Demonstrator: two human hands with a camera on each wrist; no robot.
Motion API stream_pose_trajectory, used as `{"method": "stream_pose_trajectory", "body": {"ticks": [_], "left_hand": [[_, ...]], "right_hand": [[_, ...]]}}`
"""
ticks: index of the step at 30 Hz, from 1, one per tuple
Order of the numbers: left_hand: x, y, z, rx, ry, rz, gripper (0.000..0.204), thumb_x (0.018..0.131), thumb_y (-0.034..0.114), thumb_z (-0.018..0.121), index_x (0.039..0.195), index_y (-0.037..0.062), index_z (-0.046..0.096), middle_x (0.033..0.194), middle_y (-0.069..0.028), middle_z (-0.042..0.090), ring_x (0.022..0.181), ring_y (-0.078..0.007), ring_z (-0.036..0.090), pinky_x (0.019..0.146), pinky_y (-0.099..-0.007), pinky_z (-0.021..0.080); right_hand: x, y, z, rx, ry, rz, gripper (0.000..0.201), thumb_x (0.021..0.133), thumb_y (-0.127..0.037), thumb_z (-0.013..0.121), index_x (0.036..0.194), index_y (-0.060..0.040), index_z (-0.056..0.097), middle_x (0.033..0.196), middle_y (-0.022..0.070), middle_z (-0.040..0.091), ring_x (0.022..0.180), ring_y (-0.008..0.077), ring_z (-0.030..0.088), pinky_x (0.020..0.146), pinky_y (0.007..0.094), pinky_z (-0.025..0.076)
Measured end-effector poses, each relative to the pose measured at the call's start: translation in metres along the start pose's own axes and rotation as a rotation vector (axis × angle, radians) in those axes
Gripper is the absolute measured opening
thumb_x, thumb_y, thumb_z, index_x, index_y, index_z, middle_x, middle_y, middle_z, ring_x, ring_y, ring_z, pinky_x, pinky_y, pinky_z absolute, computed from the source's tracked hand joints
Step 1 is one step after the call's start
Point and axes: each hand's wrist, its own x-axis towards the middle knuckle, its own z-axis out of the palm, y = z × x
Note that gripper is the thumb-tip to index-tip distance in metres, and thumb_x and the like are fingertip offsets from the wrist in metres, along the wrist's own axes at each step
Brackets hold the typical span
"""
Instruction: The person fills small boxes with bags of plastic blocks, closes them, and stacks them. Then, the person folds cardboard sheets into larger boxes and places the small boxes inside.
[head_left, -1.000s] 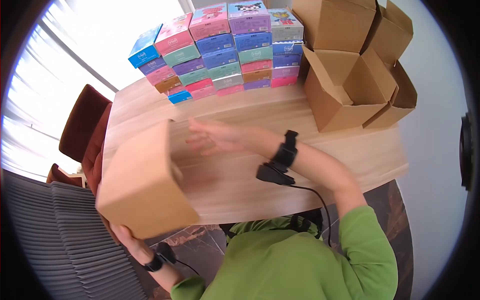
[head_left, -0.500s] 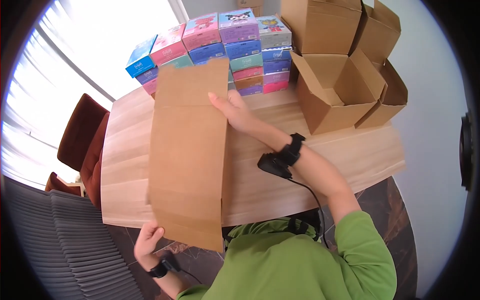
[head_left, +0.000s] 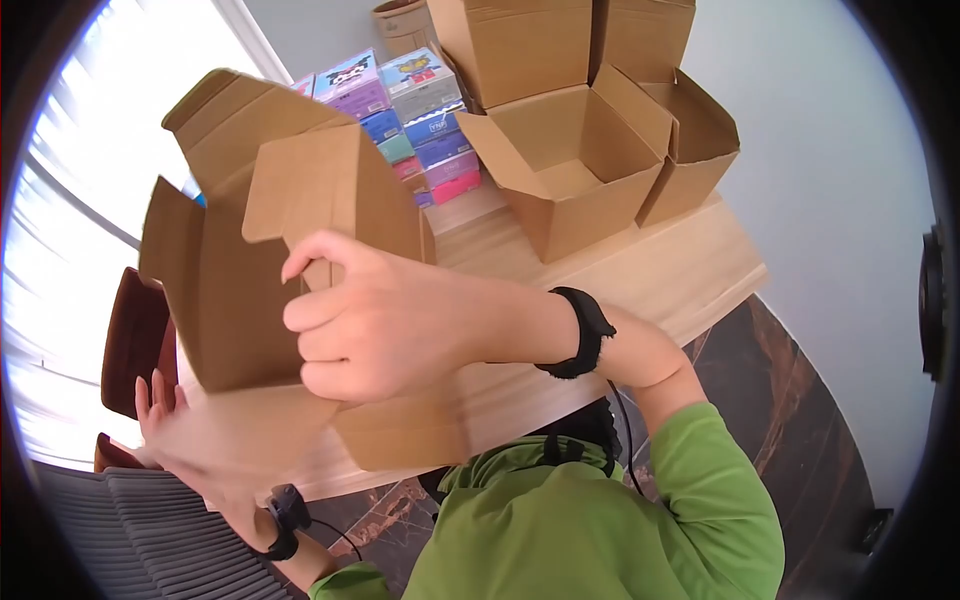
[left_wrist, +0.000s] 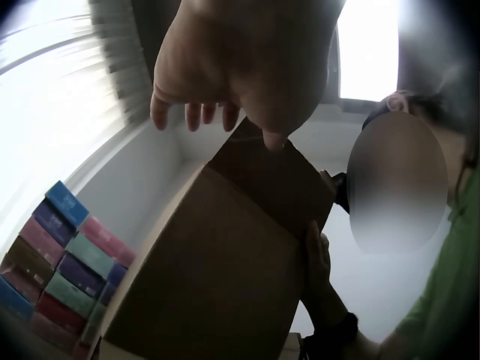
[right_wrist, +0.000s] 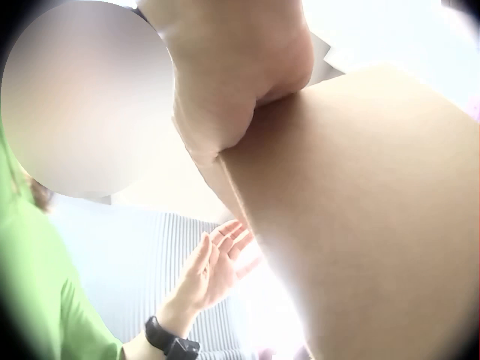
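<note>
An open-topped cardboard box (head_left: pixel 245 290) is held at the left of the table in the head view, its flaps spread. My right hand (head_left: pixel 375 325) grips its near edge with curled fingers; in the right wrist view the hand (right_wrist: pixel 240 82) covers the edge of a cardboard wall (right_wrist: pixel 360 195). Beside the box's lower left, my left hand (head_left: pixel 190 450) is partly blurred, its fingers extended. The left wrist view shows that hand (left_wrist: pixel 240 67) with fingers spread near a flap (left_wrist: pixel 277 180); whether it touches the cardboard I cannot tell.
Stacked colourful boxes (head_left: pixel 430 125) stand at the back of the table (head_left: pixel 640 270), partly hidden behind the held box. Several other open cardboard boxes (head_left: pixel 600 220) stand at the back right. A dark red chair (head_left: pixel 135 335) is left of the table.
The box has turned so its opening and flaps face up toward the head camera. My right hand has moved onto its near edge; my left hand has let go of its corner. The view has shifted right.
</note>
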Motion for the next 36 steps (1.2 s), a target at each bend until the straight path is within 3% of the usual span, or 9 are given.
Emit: {"method": "stream_pose_trajectory", "body": {"ticks": [2, 4, 8, 11, 21, 24, 29, 32, 36], "left_hand": [[0.003, 0.006, 0.036, -0.181, 0.017, 0.034, 0.034, 0.092, 0.028, 0.037, 0.11, 0.0011, 0.044, 0.123, -0.022, 0.044, 0.104, -0.0315, 0.049, 0.099, -0.0477, 0.031], [-0.002, -0.002, 0.03, -0.219, -0.43, 0.081, 0.03, 0.092, 0.026, 0.041, 0.103, -0.0014, 0.047, 0.112, -0.0207, 0.05, 0.089, -0.0284, 0.055, 0.097, -0.0465, 0.033], [-0.03, -0.025, 0.038, 0.091, -0.331, -0.068, 0.027, 0.092, 0.02, 0.041, 0.103, -0.0044, 0.046, 0.101, -0.0149, 0.052, 0.081, -0.0193, 0.054, 0.088, -0.0355, 0.038], [-0.044, -0.022, 0.064, 0.015, -0.173, -0.277, 0.026, 0.092, 0.011, 0.04, 0.111, -0.0059, 0.043, 0.101, -0.0117, 0.052, 0.09, -0.0155, 0.051, 0.082, -0.0266, 0.038], [-0.01, 0.034, 0.093, 0.019, -0.297, -0.779, 0.052, 0.082, 0.001, 0.055, 0.126, -0.0008, 0.029, 0.11, -0.0158, 0.049, 0.1, -0.0211, 0.05, 0.087, -0.0316, 0.038], [-0.014, 0.029, 0.101, 0.485, -0.376, -0.216, 0.067, 0.074, 0.001, 0.062, 0.13, 0.0051, 0.026, 0.122, -0.0189, 0.039, 0.116, -0.0278, 0.039, 0.096, -0.0371, 0.031], [0.008, 0.011, 0.105, 0.583, -0.145, 0.052, 0.073, 0.072, 0.022, 0.069, 0.13, 0.0026, 0.03, 0.136, -0.0194, 0.025, 0.123, -0.0341, 0.029, 0.099, -0.0459, 0.026], [0.02, -0.041, 0.089, -0.483, -0.377, -0.312, 0.062, 0.081, 0.041, 0.057, 0.125, 0.0026, 0.038, 0.133, -0.0167, 0.033, 0.123, -0.03, 0.032, 0.101, -0.0438, 0.024], [0.039, -0.054, 0.088, -0.135, -0.483, -0.097, 0.038, 0.092, 0.033, 0.037, 0.109, 0.0028, 0.052, 0.126, -0.0135, 0.042, 0.123, -0.0251, 0.033, 0.103, -0.0407, 0.024]], "right_hand": [[-0.012, -0.004, -0.007, 0.012, -0.105, 0.023, 0.02, 0.062, -0.01, 0.059, 0.054, -0.0094, 0.04, 0.053, -0.0015, 0.033, 0.063, 0.013, 0.044, 0.083, 0.0435, 0.036], [-0.031, -0.004, -0.002, 0.087, -0.103, 0.085, 0.019, 0.063, -0.009, 0.058, 0.055, -0.0105, 0.041, 0.055, -0.0014, 0.033, 0.066, 0.0127, 0.044, 0.084, 0.045, 0.032], [-0.058, -0.009, -0.009, 0.017, -0.071, 0.286, 0.022, 0.068, -0.027, 0.066, 0.065, -0.0133, 0.049, 0.065, -0.0035, 0.044, 0.074, 0.0115, 0.046, 0.082, 0.0445, 0.03], [-0.064, -0.011, -0.014, 0.044, 0.15, 0.469, 0.024, 0.067, -0.002, 0.06, 0.087, -0.0074, 0.048, 0.08, 0.006, 0.045, 0.083, 0.0216, 0.047, 0.079, 0.0376, 0.035], [-0.062, 0.001, -0.007, 0.509, 0.225, 0.943, 0.069, 0.07, -0.003, 0.058, 0.13, 0.0044, 0.024, 0.13, 0.0207, 0.03, 0.12, 0.0334, 0.031, 0.1, 0.0381, 0.027], [-0.062, 0.006, 0.004, 0.341, 0.055, 0.948, 0.066, 0.072, -0.001, 0.051, 0.131, 0.0052, 0.022, 0.133, 0.0219, 0.028, 0.123, 0.0341, 0.029, 0.102, 0.0369, 0.024], [-0.069, 0.005, 0.002, 0.262, -0.122, 0.938, 0.067, 0.066, 0.011, 0.037, 0.132, 0.0024, 0.026, 0.134, 0.0203, 0.03, 0.127, 0.0328, 0.026, 0.104, 0.0333, 0.022], [-0.066, 0.0, -0.006, 0.309, -0.177, 0.934, 0.069, 0.066, 0.013, 0.034, 0.133, 0.0023, 0.025, 0.135, 0.0209, 0.029, 0.128, 0.0328, 0.024, 0.105, 0.034, 0.021], [-0.061, -0.001, -0.005, 0.34, -0.165, 0.947, 0.07, 0.065, 0.014, 0.034, 0.133, 0.0023, 0.025, 0.137, 0.0209, 0.028, 0.128, 0.0319, 0.028, 0.104, 0.0339, 0.023]]}}
